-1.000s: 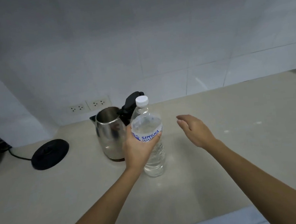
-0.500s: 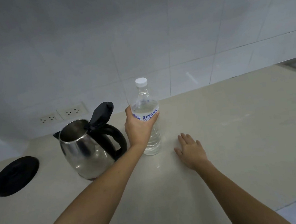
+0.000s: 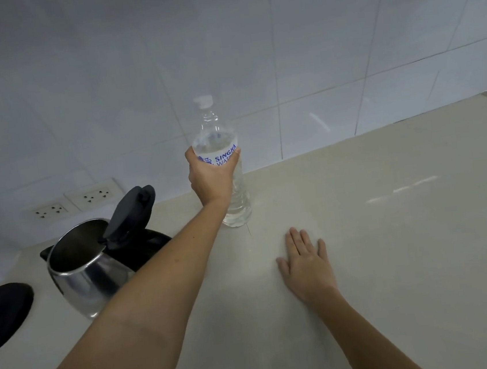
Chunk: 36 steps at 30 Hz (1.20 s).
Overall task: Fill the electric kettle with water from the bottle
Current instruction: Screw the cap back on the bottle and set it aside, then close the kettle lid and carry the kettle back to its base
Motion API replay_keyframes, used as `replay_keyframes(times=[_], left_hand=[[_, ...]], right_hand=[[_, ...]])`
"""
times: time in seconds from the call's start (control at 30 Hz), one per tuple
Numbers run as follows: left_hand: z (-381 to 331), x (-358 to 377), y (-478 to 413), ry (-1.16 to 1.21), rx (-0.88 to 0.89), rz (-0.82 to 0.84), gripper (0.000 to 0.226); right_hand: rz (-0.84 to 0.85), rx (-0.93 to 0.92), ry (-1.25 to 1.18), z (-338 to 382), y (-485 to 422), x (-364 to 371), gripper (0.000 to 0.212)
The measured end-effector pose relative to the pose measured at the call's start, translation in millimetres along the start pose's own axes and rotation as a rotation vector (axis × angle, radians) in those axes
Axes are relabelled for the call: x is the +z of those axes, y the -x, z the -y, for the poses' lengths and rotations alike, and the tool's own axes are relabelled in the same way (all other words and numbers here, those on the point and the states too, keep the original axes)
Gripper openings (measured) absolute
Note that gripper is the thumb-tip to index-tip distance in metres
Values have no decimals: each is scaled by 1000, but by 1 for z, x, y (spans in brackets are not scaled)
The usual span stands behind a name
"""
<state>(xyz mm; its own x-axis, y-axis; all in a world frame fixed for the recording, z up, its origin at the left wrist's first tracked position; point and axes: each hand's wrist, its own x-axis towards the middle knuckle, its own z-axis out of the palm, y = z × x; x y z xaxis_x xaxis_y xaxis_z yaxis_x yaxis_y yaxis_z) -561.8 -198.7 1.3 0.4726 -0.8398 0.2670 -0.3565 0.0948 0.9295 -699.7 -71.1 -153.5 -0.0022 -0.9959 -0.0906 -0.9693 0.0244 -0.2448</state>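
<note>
A clear plastic water bottle (image 3: 216, 133) with a white cap and a blue-lettered label stands upright on the beige counter, near the wall. My left hand (image 3: 209, 179) is wrapped around its middle. To the left stands a steel electric kettle (image 3: 86, 270) with its black lid tipped open and its black handle partly hidden behind my left forearm. My right hand (image 3: 306, 263) lies flat on the counter, palm down, fingers apart, to the right of the bottle and nearer to me.
The kettle's round black base (image 3: 0, 315) sits on the counter (image 3: 391, 229) at the far left edge of view. Two white wall sockets (image 3: 72, 200) are set in the tiled wall behind the kettle.
The bottle, held in my left hand, now stands farther from the kettle and nearer the wall. My right hand came down from the air and lies flat on the counter.
</note>
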Motion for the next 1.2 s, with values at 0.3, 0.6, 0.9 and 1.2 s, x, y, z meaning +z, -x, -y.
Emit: replay_keyframes(times=[0.3,0.6,0.9,1.2], left_hand=[[3,-4,-10,-9,2,79,86],[10,-34,47,-114,-4,206,80],[77,-167,157,-227,117,459,46],[90,-281,134,-254,95,-23,41]], right_hand=[[9,8,-14,2,2,-1,64],[202,9,61,5,2,-24,66],[111,-41,3,51,25,-66,63],[-187,-252,-572,166,42,-100,50]])
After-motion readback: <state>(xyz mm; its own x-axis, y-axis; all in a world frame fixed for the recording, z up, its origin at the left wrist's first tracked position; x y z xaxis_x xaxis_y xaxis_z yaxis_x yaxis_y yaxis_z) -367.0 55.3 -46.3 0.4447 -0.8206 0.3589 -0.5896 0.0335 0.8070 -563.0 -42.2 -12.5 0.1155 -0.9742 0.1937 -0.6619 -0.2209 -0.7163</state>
